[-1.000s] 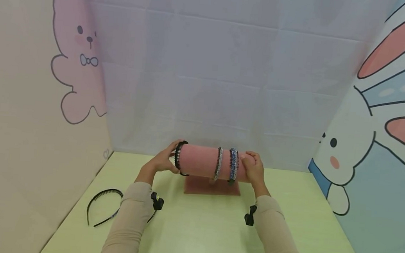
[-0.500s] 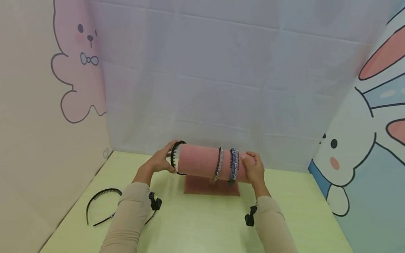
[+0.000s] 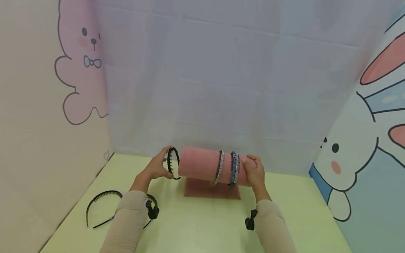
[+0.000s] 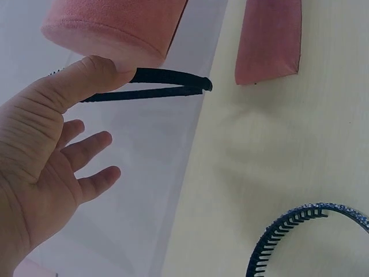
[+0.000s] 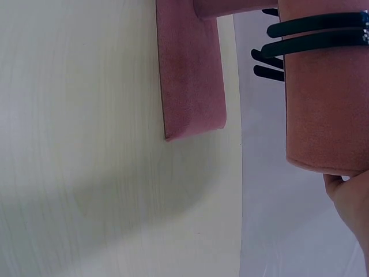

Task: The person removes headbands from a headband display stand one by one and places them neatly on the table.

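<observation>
A pink velvet roll (image 3: 200, 163) lies level on a stand with a pink base (image 3: 212, 189). My left hand (image 3: 155, 167) pinches a black toothed headband (image 3: 169, 161) just beyond the roll's left end. In the left wrist view the thumb crosses the headband (image 4: 167, 76), below the roll's end (image 4: 115, 34), while several other fingers stick out free. My right hand (image 3: 254, 171) grips the roll's right end. Around the roll sit a silvery glittery headband (image 3: 219, 167) and, farther right, blue and silver glittery headbands (image 3: 234, 168); their dark tips show in the right wrist view.
On the table's left side lies a black toothed headband (image 3: 104, 193). Another headband (image 3: 152, 198) is partly hidden by the left sleeve; a headband with blue-silver glitter (image 4: 288, 222) shows in the left wrist view. A white cloth (image 3: 191, 82) hangs behind the table.
My left hand has drawn the black headband leftward, off the roll's left end; a gap now shows between them. The right hand stays on the roll's right end.
</observation>
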`<state>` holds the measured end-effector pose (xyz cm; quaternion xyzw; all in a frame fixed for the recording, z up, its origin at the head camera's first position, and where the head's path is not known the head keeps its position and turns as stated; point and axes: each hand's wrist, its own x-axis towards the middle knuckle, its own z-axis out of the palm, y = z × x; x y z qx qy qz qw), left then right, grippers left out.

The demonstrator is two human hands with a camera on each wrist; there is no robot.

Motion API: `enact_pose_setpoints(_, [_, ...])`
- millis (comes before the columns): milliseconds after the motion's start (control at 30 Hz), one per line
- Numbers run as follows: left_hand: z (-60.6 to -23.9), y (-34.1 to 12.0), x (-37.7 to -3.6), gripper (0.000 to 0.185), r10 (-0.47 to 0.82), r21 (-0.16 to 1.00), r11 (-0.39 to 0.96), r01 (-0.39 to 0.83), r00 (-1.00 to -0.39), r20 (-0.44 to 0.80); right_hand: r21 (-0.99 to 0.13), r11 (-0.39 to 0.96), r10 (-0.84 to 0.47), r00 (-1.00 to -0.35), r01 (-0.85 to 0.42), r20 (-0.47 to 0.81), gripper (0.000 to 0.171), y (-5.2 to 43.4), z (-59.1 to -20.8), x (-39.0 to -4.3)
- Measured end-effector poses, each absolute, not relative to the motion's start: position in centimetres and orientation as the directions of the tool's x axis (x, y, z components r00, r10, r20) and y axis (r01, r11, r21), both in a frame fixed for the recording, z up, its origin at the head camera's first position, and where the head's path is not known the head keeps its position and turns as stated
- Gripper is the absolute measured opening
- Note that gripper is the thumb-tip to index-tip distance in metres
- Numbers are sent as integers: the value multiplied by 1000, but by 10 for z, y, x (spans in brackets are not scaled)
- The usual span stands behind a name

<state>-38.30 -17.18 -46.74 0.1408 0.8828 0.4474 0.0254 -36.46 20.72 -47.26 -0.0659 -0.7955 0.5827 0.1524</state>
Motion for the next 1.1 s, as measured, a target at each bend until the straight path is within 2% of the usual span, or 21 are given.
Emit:
enact_pose_setpoints(133, [-469, -173, -377, 118, 251, 794, 566, 223, -964, 93, -946, 303, 283, -938, -112, 201, 37, 206, -473, -365])
enact_pose_setpoints(533, [-469, -178, -356, 120, 234, 786, 587, 192, -970, 62, -952, 280, 273, -941, -122, 201, 39, 203, -478, -366])
enact_pose_setpoints(800, [-484, -176, -345, 114, 170, 806, 532, 259, -965, 198, -950, 289, 264, -944, -117, 196, 38, 204, -479, -368])
enact_pose_setpoints(1100, [-499, -166, -324, 112, 87, 818, 498, 289, -955, 284, -942, 318, 224, -957, -109, 186, 48, 211, -474, -366])
